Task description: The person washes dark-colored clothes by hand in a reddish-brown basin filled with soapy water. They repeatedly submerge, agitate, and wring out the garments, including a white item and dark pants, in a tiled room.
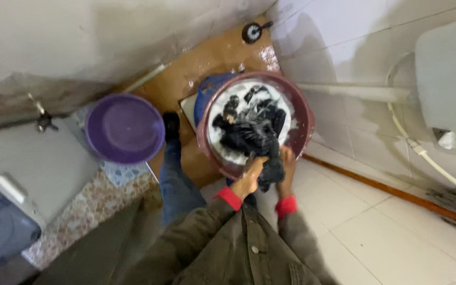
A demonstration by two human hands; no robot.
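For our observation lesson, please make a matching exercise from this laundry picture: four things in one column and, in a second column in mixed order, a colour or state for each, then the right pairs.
Column one:
1. Basin being used
2. Empty basin
3. Garment
4. Sleeve cuffs

Column two:
A. Purple, nothing inside
B. Red
C. Dark, wet, gripped by the left hand and right hand
D. Reddish-brown, holding white suds

Pairs: 1-D, 2-A, 3-C, 4-B
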